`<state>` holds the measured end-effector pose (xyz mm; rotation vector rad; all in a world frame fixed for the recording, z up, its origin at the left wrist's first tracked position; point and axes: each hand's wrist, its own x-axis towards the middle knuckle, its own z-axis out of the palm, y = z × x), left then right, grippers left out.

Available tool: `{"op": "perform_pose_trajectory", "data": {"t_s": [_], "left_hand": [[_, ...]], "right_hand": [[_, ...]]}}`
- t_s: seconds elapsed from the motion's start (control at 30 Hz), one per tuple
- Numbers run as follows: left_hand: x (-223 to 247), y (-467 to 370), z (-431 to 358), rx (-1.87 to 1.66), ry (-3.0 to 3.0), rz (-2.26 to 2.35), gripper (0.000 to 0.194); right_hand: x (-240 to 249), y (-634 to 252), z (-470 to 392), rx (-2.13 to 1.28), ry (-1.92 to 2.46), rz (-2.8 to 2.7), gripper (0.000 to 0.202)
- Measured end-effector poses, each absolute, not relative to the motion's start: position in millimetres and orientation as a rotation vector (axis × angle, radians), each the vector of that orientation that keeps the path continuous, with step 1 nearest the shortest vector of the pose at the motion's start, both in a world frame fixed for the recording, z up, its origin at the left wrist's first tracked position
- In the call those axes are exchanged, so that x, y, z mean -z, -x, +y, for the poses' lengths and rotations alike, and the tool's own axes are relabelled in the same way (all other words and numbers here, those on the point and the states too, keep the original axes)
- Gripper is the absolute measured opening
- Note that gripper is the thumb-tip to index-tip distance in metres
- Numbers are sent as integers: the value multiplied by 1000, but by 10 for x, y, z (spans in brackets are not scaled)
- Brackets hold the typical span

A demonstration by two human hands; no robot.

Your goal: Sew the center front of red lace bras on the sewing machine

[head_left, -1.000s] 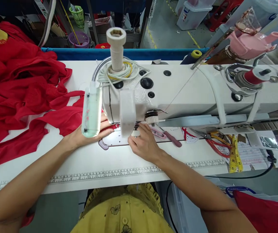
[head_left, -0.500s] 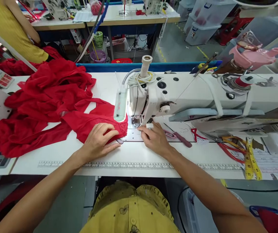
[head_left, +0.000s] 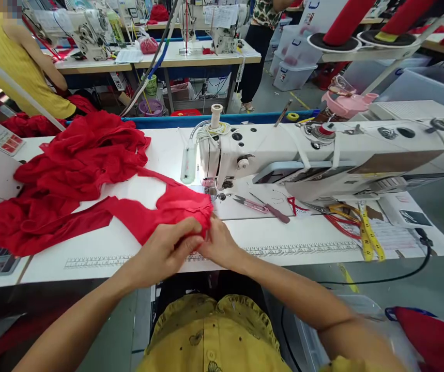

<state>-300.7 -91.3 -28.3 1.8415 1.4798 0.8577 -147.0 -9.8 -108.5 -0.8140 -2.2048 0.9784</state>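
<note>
A red fabric piece [head_left: 155, 212] stretches from the heap at the left to my two hands, just in front of the sewing machine [head_left: 253, 150]. My left hand [head_left: 171, 245] is closed on its right end, thumb and fingers pinching the cloth. Close against it, my right hand [head_left: 222, 243] grips the same end near the edge; its fingertips are partly hidden by cloth and the other hand. The cloth's end lies in front of the needle area [head_left: 211, 188], lifted a little off the table.
A heap of red fabric [head_left: 90, 155] covers the table's left. Right of my hands lie tweezers [head_left: 250, 204], a seam ripper [head_left: 278, 212], scissors [head_left: 341, 211] and a yellow tape measure [head_left: 367, 232]. A ruler strip [head_left: 303, 249] runs along the front edge. Co-workers stand or sit beyond.
The red fabric's end has come out from the needle area toward me. Both hands have moved together and now hold it. The head view has tilted up and turned right.
</note>
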Motion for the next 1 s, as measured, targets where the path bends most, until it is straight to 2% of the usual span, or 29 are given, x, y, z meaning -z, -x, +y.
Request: {"op": "perform_pose_trajectory", "data": {"t_s": [0.1, 0.2, 0.3, 0.37, 0.47, 0.57, 0.63, 0.77, 0.87, 1.0], "left_hand": [[-80, 3003, -1135, -791, -1549, 1285, 26], [-328, 3406, -1215, -656, -1322, 1156, 30], [-371, 3902, -1030, -449, -1366, 1213, 33], [-246, 4072, -802, -352, -1515, 1406, 32], [145, 3923, -524, -346, -1909, 1768, 31], [637, 3408, -515, -798, -2156, 2110, 27], [925, 3060, -633, -951, -2270, 1902, 30], [1240, 2801, -870, -778, -2410, 1586, 40], [1266, 2872, -898, -732, -2408, 1564, 43], [1218, 2818, -834, -837, -2445, 1547, 43]], "right_hand": [[947, 1371, -242, -1107, 720, -2048, 3], [532, 897, -165, -1175, 559, -2126, 21], [73, 378, 157, -856, 594, -2395, 14], [-52, 212, 407, -626, 613, -2612, 16], [132, 298, 577, -293, 768, -2716, 28], [566, 577, 426, -159, 836, -2514, 28], [847, 717, 273, -316, 702, -2493, 28], [1153, 732, 193, -464, 652, -2531, 27], [1144, 662, 290, -493, 675, -2544, 27], [1052, 718, 407, -478, 564, -2527, 29]]}}
